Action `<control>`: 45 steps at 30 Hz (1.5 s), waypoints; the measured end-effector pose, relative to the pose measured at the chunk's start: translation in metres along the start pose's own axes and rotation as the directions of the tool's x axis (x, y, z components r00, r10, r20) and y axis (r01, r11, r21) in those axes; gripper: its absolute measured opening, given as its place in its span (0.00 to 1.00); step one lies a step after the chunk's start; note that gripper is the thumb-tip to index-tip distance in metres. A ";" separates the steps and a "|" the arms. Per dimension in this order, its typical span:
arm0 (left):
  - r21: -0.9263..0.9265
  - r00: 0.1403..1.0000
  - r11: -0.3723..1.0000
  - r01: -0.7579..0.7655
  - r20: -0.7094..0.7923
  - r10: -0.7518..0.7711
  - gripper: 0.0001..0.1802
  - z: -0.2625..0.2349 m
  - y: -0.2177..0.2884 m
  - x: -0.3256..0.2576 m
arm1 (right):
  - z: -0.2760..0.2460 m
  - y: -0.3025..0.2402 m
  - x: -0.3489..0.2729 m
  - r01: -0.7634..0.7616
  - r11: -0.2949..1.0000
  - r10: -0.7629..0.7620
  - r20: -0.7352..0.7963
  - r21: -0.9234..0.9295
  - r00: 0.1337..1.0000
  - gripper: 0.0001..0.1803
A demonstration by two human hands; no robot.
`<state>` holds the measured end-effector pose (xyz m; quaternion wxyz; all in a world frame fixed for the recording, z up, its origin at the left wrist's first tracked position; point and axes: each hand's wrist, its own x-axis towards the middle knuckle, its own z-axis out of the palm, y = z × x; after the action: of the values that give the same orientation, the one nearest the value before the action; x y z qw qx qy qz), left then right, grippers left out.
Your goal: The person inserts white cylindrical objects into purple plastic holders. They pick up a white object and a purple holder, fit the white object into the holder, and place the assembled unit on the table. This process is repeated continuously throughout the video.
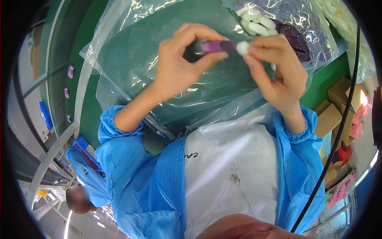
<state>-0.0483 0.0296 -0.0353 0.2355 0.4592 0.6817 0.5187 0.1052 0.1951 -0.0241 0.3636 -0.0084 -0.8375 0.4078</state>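
Pinched between the thumb and fingers of my left hand is a small purple tube-shaped piece, lying roughly level. My right hand grips a small white rounded piece with its fingertips, right at the purple piece's right end. Whether the white piece is partly inside the tube cannot be made out. Just beyond my right hand are several white oval pieces, and beside them dark purple pieces lie among clear plastic. Both hands are held above a large clear plastic sheet or bag.
Under the plastic is a green work surface. Several purple pieces stand on a green strip at the left. Another person in blue is at the lower left. Cardboard boxes are at the right, behind a black cable.
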 end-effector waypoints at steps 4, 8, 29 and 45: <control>0.082 0.993 0.993 -0.087 0.084 0.080 0.19 -0.005 -0.002 -0.011 | 0.021 -0.015 0.002 0.074 0.997 -0.071 0.104 -0.023 0.992 0.14; 0.290 0.984 0.941 -0.174 0.081 0.157 0.17 -0.007 0.002 -0.005 | 0.020 -0.013 0.002 0.107 0.988 -0.091 0.140 -0.112 0.986 0.16; 0.321 0.988 0.939 -0.120 -0.056 0.145 0.14 -0.003 -0.003 -0.008 | 0.023 -0.003 0.012 0.312 0.927 -0.258 0.250 -0.207 0.933 0.22; 0.347 0.983 0.928 -0.139 -0.064 0.171 0.15 -0.001 -0.009 -0.015 | 0.036 0.007 -0.001 0.350 0.925 -0.319 0.196 -0.151 0.927 0.22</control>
<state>-0.0457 0.0161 -0.0457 0.0788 0.5207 0.7331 0.4304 0.0820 0.1749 -0.0438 0.3539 0.1359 -0.8880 0.2602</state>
